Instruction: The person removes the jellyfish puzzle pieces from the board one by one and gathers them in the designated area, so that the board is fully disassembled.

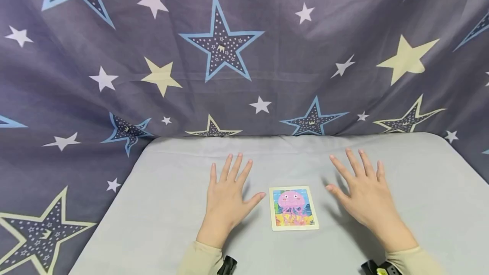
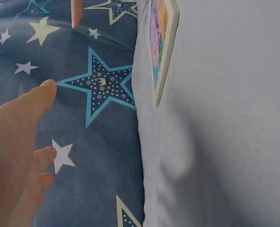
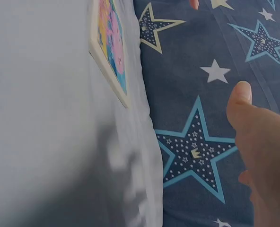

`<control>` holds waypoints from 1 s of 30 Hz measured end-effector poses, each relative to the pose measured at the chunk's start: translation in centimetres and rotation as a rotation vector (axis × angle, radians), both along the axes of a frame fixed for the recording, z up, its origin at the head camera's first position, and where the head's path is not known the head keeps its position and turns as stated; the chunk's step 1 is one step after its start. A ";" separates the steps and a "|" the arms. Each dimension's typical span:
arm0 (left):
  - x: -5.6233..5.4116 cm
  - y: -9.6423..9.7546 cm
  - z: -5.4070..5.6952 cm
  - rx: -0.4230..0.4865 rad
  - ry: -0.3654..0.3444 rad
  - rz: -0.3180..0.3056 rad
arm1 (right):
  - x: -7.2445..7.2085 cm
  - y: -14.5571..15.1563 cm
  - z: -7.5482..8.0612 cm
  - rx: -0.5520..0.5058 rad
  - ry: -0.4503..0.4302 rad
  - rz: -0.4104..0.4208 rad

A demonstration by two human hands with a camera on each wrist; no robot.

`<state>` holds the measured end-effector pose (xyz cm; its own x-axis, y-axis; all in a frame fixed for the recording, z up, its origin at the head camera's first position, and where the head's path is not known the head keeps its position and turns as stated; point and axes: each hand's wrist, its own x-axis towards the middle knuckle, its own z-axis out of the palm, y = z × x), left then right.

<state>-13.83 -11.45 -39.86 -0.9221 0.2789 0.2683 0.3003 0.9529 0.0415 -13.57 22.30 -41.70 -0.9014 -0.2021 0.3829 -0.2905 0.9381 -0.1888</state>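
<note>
A small framed jigsaw puzzle [image 1: 293,208] with a pink jellyfish picture and a cream border lies flat on the light grey table cover. To its left, my left hand [image 1: 228,200] hovers over the cover with fingers spread and holds nothing. My right hand [image 1: 364,196] is on the other side, fingers likewise spread, with its shadow falling on the cover. Both thumbs point inward toward the puzzle, apart from it. In the left wrist view the puzzle [image 2: 162,42] shows at the top, beyond the thumb; the right wrist view has the puzzle [image 3: 110,47] at upper left.
The light grey covered table [image 1: 153,215] has rounded far corners. Behind and beside it hangs a dark grey-blue curtain [image 1: 267,67] printed with white, yellow and blue-edged stars. Black straps [image 1: 228,265] circle the wrists below beige sleeves [image 1: 200,260].
</note>
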 end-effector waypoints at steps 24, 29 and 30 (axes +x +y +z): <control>-0.2 1.1 -1.1 0.024 -0.077 -0.104 | -0.4 -4.3 -0.2 -0.015 -0.038 0.111; -0.3 1.1 -1.6 0.066 -0.154 -0.129 | -0.4 -4.7 -0.3 0.005 -0.060 0.129; -0.3 1.1 -1.7 0.071 -0.172 -0.133 | -0.4 -4.7 -0.3 0.010 -0.065 0.132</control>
